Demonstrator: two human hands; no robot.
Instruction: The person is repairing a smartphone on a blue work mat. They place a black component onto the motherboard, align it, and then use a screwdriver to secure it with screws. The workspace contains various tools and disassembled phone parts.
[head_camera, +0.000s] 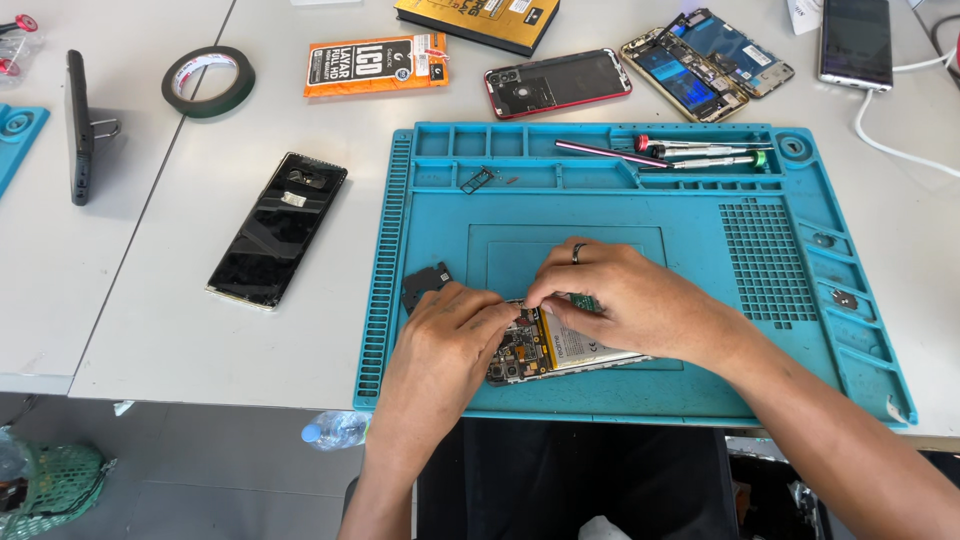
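A pale grey table (200, 330) carries a blue silicone repair mat (700, 390) with moulded compartments. Near its front edge lies an opened smartphone with exposed battery and circuit board (560, 352); its back is already off, the internals not yet out. The left hand (445, 335) pinches at the board, fingers curled. The right hand (625, 300) presses fingertips onto the phone's top. A small black plastic cover (422, 283) lies just left. Slim metal screwdrivers (690, 152) rest far right.

The blue work mat (640, 200) looks like matt, rubbery silicone, ribbed along its left edge, on a smooth, pale, matt tabletop (250, 330). The black phone back (278, 228) near the tabletop's left edge is glossy glass or plastic; the opened phone (560, 350) shows bare metal and circuit board, and the ring (578, 252) is dull metal.
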